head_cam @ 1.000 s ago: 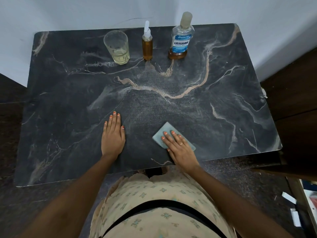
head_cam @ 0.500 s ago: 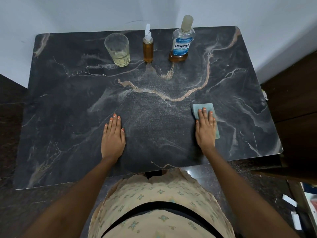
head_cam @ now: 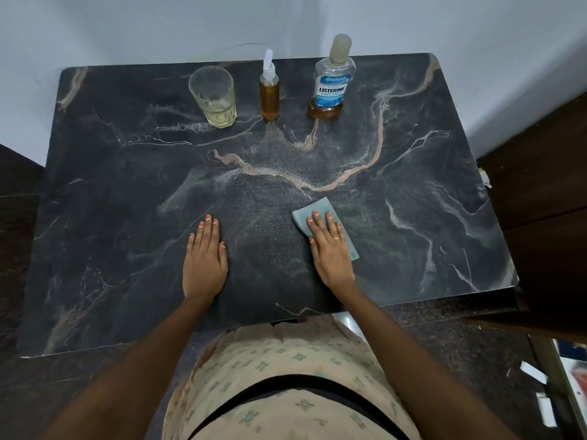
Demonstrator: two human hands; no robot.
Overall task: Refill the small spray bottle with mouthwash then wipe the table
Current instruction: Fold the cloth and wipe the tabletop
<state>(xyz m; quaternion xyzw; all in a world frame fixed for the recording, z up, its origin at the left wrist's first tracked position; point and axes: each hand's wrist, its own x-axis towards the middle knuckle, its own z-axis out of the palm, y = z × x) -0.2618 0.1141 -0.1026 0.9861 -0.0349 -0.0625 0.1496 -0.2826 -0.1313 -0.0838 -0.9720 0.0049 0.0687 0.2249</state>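
On the dark marble table (head_cam: 127, 192), my right hand (head_cam: 330, 252) presses flat on a folded light-blue cloth (head_cam: 313, 209) near the front middle. My left hand (head_cam: 205, 255) lies flat on the bare tabletop, palm down, holding nothing. At the back edge stands the small spray bottle (head_cam: 270, 90), white nozzle on, filled with amber liquid. To its right is the capped Listerine mouthwash bottle (head_cam: 330, 84), with a little amber liquid at its bottom.
A clear glass (head_cam: 213, 96) with a little pale yellow liquid stands left of the spray bottle. A white wall runs behind the table. Dark wooden furniture (head_cam: 540, 192) borders the right edge. The floor is dark.
My right hand slid the cloth from the front middle out to the right, then back left toward the middle. The left hand has stayed put.
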